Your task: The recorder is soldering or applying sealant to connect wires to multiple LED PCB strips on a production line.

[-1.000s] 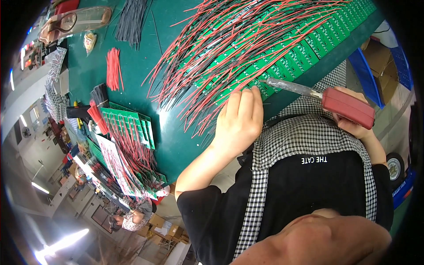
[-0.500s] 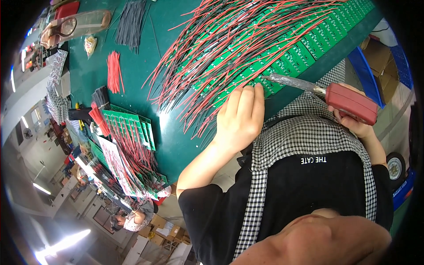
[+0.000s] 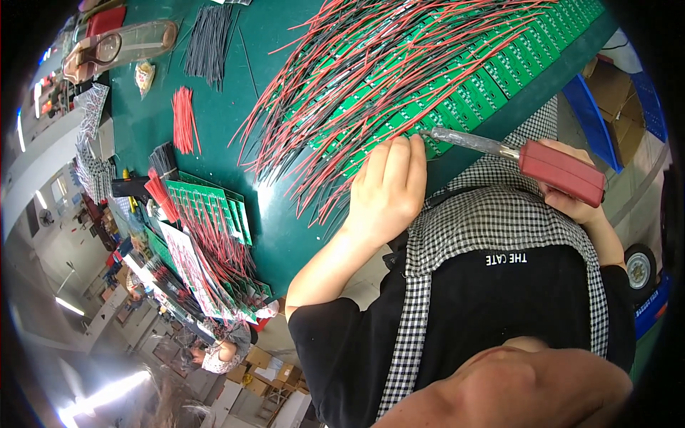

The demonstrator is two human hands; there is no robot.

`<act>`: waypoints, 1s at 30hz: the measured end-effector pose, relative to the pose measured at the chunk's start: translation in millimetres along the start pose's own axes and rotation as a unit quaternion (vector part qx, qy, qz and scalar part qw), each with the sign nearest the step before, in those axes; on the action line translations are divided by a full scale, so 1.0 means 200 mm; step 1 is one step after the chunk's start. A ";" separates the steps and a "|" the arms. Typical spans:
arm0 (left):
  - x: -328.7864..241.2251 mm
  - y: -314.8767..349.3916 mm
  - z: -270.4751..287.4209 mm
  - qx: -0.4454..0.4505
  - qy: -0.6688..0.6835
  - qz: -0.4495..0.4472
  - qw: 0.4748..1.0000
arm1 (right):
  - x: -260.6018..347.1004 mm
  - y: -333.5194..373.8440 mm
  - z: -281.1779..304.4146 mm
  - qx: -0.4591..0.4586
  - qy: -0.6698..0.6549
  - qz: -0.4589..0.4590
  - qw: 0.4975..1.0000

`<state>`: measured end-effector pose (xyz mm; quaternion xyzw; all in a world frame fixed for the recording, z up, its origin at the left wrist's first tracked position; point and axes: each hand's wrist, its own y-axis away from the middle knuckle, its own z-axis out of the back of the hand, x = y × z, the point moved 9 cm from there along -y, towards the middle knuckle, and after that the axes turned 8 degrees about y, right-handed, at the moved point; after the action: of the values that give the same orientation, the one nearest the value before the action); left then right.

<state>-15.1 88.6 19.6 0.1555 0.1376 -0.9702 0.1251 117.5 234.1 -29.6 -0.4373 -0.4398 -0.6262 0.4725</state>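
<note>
My right hand (image 3: pixel 574 203) grips the red pistol-shaped handle of a soldering iron (image 3: pixel 560 171). The iron's sleeved shaft points left, and its tip is at the near edge of the green circuit boards (image 3: pixel 492 78), close beside my left fingertips. My left hand (image 3: pixel 389 185) bends over that same edge, fingers pressed together; whatever they pinch is hidden beneath them. Red and black wires (image 3: pixel 357 93) fan out across the boards in a dense layer, their loose ends hanging toward the lower left.
Bundles of black wires (image 3: pixel 207 46) and red wires (image 3: pixel 184 121) lie on the green tabletop (image 3: pixel 275 242). Wired boards (image 3: pixel 207 207) stand stacked at the left edge. Beyond the table, right, are a blue-sided bin with cardboard (image 3: pixel 617 107) and a wheel (image 3: pixel 640 269). Another person (image 3: pixel 217 354) is in the background.
My right hand has moved the soldering iron slightly left, bringing its tip closer to my left fingertips. My left hand has stayed nearly still.
</note>
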 end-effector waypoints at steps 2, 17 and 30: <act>0.00 0.00 0.01 -0.001 -0.002 -0.002 1.000 | -0.04 0.01 0.01 -0.028 0.021 -0.016 0.999; -0.02 0.02 0.00 -0.006 -0.011 -0.012 1.000 | -0.04 0.02 0.00 -0.025 -0.089 -0.063 0.994; -0.03 0.02 0.01 -0.004 -0.019 -0.018 1.000 | -0.07 0.05 0.00 -0.047 -0.144 -0.106 0.983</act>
<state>-9.9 85.8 21.9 0.1343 0.1418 -0.9744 0.1110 129.0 236.1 -42.7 -0.4960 -0.5170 -0.6231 0.3138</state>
